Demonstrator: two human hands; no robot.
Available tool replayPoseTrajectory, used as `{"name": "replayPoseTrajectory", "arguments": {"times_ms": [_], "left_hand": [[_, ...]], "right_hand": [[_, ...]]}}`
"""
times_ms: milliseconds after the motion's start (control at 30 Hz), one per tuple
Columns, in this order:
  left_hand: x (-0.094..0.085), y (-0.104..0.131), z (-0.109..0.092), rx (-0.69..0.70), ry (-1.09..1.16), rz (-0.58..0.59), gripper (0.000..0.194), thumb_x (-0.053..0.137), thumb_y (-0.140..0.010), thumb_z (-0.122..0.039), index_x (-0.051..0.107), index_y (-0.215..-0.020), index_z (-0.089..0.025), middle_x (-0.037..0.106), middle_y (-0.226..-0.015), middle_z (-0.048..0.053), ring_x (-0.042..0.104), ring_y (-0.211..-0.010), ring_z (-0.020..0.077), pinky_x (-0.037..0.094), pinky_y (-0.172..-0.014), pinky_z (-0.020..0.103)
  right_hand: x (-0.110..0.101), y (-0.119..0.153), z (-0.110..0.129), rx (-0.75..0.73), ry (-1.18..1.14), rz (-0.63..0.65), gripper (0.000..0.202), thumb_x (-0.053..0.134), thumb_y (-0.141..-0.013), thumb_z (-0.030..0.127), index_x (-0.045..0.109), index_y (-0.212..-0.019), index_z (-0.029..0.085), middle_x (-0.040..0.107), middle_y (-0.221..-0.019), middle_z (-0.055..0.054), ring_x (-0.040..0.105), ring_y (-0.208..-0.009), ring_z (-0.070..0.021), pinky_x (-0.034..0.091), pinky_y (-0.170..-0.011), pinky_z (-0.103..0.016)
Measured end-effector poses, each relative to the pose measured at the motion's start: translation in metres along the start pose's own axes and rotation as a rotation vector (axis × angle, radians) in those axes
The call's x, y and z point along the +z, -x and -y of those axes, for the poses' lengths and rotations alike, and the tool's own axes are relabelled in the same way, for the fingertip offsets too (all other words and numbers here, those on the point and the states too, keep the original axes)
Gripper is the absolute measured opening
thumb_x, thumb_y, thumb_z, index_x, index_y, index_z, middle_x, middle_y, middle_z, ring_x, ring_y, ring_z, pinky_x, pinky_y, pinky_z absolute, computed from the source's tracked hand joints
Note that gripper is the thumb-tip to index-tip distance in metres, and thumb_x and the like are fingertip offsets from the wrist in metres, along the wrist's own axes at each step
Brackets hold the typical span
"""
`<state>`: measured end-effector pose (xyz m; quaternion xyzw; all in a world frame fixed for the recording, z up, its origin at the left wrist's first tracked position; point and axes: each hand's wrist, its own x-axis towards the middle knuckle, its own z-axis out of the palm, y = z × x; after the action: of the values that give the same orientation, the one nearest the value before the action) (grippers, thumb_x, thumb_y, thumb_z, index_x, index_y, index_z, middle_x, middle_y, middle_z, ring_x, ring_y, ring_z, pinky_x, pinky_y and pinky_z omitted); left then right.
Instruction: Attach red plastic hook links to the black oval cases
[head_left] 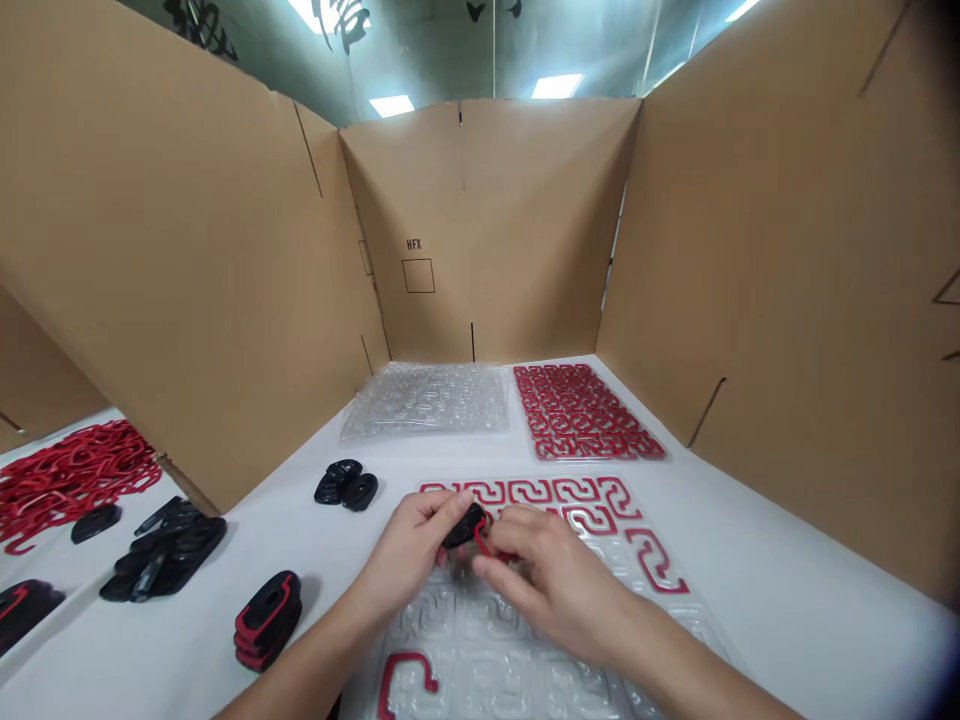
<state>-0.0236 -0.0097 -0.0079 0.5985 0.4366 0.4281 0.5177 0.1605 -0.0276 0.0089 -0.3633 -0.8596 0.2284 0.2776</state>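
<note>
Over the middle of a clear plastic tray (pixel 517 690), my left hand (pixel 416 545) grips a small black oval plastic part (pixel 463 527) between thumb and fingers. My right hand (pixel 551 570) pinches a thin red hooked strip (pixel 481 535) against the right side of that part. How far the strip is seated I cannot tell, since fingers cover much of it. Red hooked strips (pixel 530 491) lie in the tray's far pockets and along its right side. One loose red strip (pixel 409 660) rests at its near left.
Left of the tray stands a stack of black parts with red strips (pixel 268 620). Beyond are black parts (pixel 345 485), a black pile (pixel 169 550) and a red heap (pixel 75 475). Clear trays (pixel 427 400) and a filled red tray (pixel 585 410) lie at the back. Cardboard walls (pixel 525 230) surround the table.
</note>
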Motion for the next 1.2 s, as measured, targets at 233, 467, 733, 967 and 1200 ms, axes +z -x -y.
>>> {"name": "replayPoseTrajectory", "arguments": {"times_ms": [233,467,733,967,1200], "left_hand": [[0.000,0.003,-0.012,0.032,-0.021,-0.010,0.036,0.070,-0.076,-0.043,0.074,-0.101,-0.017,0.072,-0.097,0.007,0.061,-0.076,0.0174,0.048,-0.068,0.027],[-0.001,0.005,-0.007,0.052,-0.054,-0.028,0.038,0.065,-0.082,-0.040,0.067,-0.113,-0.018,0.070,-0.112,0.010,0.064,-0.094,0.0226,0.050,-0.083,0.034],[0.001,0.005,-0.005,0.060,-0.040,-0.023,0.034,0.075,-0.072,-0.035,0.067,-0.099,-0.016,0.071,-0.098,0.009,0.062,-0.088,0.0208,0.049,-0.081,0.034],[0.001,0.009,-0.009,0.139,-0.203,-0.014,0.028,0.072,-0.074,-0.029,0.068,-0.101,-0.020,0.069,-0.104,0.008,0.063,-0.094,0.0217,0.052,-0.082,0.033],[0.002,0.020,-0.016,0.356,-0.586,-0.127,0.020,0.065,-0.081,-0.030,0.067,-0.100,-0.025,0.068,-0.101,0.004,0.063,-0.092,0.0208,0.052,-0.083,0.033]], "right_hand": [[0.004,0.001,-0.006,0.049,0.220,-0.001,0.014,0.059,-0.090,0.022,0.066,-0.079,0.019,0.060,-0.088,-0.004,0.058,-0.083,-0.0175,0.044,-0.074,-0.028],[0.000,0.000,-0.005,0.097,0.219,-0.040,0.017,0.048,-0.095,0.020,0.062,-0.086,0.019,0.057,-0.093,-0.004,0.058,-0.085,-0.0171,0.047,-0.077,-0.029],[0.000,-0.002,-0.004,0.093,0.267,-0.002,0.018,0.049,-0.094,0.016,0.064,-0.086,0.018,0.059,-0.096,-0.005,0.059,-0.088,-0.0178,0.047,-0.077,-0.027],[-0.004,-0.005,-0.006,0.102,0.364,0.053,0.019,0.051,-0.093,0.014,0.068,-0.088,0.020,0.066,-0.100,-0.006,0.063,-0.092,-0.0193,0.047,-0.079,-0.028],[-0.004,-0.002,-0.013,0.015,0.456,0.040,0.020,0.048,-0.096,0.020,0.068,-0.098,0.021,0.060,-0.132,-0.007,0.063,-0.105,-0.0234,0.048,-0.088,-0.034]]}}
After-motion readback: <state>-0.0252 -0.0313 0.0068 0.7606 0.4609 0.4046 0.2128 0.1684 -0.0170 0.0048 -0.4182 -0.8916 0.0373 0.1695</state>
